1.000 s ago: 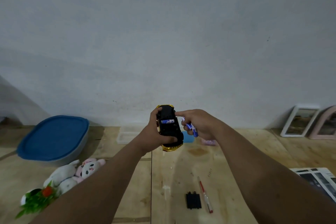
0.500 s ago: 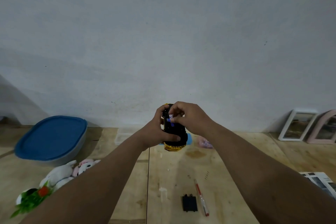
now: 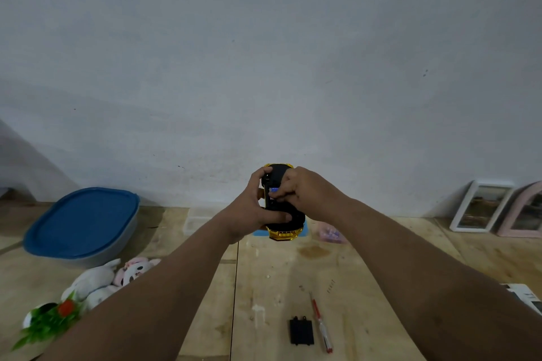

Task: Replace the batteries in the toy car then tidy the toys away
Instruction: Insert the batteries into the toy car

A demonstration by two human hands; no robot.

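Observation:
I hold the gold toy car (image 3: pixel 284 221) upside down above the wooden floor, its black underside facing me. My left hand (image 3: pixel 254 208) grips the car from the left, thumb across the underside. My right hand (image 3: pixel 305 192) pinches a blue and white battery (image 3: pixel 274 189) at the open battery bay. The black battery cover (image 3: pixel 301 331) lies on the floor near me, with a red and white screwdriver (image 3: pixel 320 322) beside it on the right.
A blue-lidded tub (image 3: pixel 81 222) sits at the left, with plush toys (image 3: pixel 105 278) and a small plant toy (image 3: pixel 48 318) in front of it. Picture frames (image 3: pixel 481 206) lean on the wall at right. A clear box (image 3: pixel 196 223) and a pink packet (image 3: pixel 333 234) lie behind the car.
My right hand came from beside the car onto its underside, bringing the battery to the bay. The car has been lifted slightly higher.

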